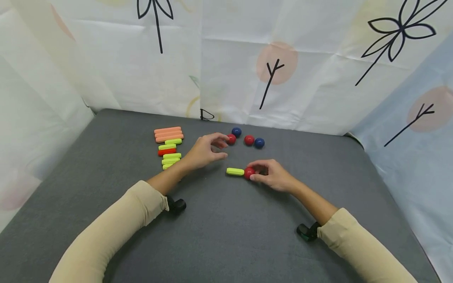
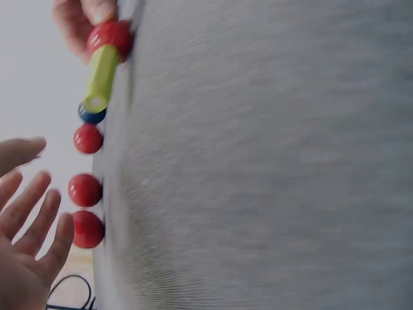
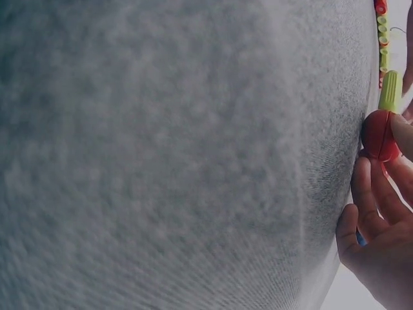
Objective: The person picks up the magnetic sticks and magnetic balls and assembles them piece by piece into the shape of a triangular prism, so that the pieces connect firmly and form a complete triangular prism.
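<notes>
My right hand (image 1: 274, 175) grips a glossy red ball (image 1: 249, 173) between thumb and fingers. A short yellow-green rod (image 1: 235, 171) extends leftward from that ball, end against it. In the right wrist view, the ball (image 3: 379, 134) shows a seam and the rod (image 3: 390, 90) sticks out of its far side. My left hand (image 1: 204, 151) hovers left of the rod with fingers spread and nothing held. Its fingertips are close to another red ball (image 1: 231, 139); in the left wrist view, the left hand (image 2: 29, 236) appears beside a red ball (image 2: 88, 229), and contact is unclear.
Behind the hands lie a blue ball (image 1: 236, 132), a red ball (image 1: 249, 140) and another blue ball (image 1: 259, 143). At left, orange rods (image 1: 168, 134), yellow-green rods (image 1: 171, 160) and a red rod (image 1: 167, 151) form a column on the grey table (image 1: 226, 236). Printed cloth (image 1: 230, 59) hangs behind.
</notes>
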`<state>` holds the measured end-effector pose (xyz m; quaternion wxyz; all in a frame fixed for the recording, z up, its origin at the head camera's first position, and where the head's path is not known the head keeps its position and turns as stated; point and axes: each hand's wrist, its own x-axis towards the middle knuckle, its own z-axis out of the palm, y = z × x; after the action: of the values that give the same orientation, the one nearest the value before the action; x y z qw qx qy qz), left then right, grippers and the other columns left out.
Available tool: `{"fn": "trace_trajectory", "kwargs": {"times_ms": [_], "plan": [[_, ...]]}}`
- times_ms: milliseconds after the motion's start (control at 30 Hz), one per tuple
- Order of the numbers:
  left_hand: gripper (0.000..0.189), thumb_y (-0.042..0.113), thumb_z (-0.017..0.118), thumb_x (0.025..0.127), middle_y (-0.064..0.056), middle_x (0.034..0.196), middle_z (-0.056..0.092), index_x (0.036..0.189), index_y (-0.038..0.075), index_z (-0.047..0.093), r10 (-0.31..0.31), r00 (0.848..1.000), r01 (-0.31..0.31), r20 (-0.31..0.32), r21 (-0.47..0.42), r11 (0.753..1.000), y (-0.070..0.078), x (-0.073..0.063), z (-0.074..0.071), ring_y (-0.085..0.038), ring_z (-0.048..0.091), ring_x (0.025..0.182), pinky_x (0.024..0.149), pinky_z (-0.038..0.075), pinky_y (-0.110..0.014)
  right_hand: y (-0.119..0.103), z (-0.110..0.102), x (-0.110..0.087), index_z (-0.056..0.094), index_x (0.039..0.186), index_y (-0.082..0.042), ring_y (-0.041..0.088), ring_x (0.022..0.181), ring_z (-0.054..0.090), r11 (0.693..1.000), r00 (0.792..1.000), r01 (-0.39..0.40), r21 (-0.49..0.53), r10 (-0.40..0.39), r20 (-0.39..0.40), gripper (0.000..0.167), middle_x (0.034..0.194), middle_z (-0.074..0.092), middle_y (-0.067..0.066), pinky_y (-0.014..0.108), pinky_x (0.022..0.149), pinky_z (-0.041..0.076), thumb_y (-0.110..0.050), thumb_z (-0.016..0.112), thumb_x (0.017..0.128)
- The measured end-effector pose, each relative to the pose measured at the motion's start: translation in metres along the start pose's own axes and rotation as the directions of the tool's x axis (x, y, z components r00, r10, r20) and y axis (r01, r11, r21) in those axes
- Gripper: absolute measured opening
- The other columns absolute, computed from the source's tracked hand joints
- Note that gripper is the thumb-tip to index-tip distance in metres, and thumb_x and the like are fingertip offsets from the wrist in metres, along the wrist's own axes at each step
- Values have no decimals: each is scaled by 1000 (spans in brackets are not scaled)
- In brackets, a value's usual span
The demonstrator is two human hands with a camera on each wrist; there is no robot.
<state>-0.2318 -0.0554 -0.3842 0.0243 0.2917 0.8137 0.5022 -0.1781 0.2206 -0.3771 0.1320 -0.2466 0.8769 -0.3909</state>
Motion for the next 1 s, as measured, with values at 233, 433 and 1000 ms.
{"fn": "trace_trajectory", "kwargs": {"times_ms": [233,433,1000], "plan": [[60,5,77,86,-20,136,57,139,1,50,-148,982,154,-118,45,987,-9,18,-12,-34,55,123,103,44,-49,0,-1,1,65,126,0,22,94,58,1000,1000,-21,3,21,11,37,108,68,10,34,81,49,-12,72,92],[66,5,76,87,-17,141,55,145,3,45,-195,976,204,-97,88,975,-19,26,-12,-32,51,130,109,38,-48,-1,-2,2,64,127,0,22,93,57,999,999,-36,-3,36,14,37,107,67,10,33,79,48,-13,72,92],[53,4,74,89,-14,119,67,138,2,53,-124,989,114,75,128,985,-20,4,-24,-29,65,109,96,51,-44,0,-1,0,63,128,1,21,92,59,998,998,-61,3,60,28,38,107,67,10,34,79,48,-15,70,94]]}}
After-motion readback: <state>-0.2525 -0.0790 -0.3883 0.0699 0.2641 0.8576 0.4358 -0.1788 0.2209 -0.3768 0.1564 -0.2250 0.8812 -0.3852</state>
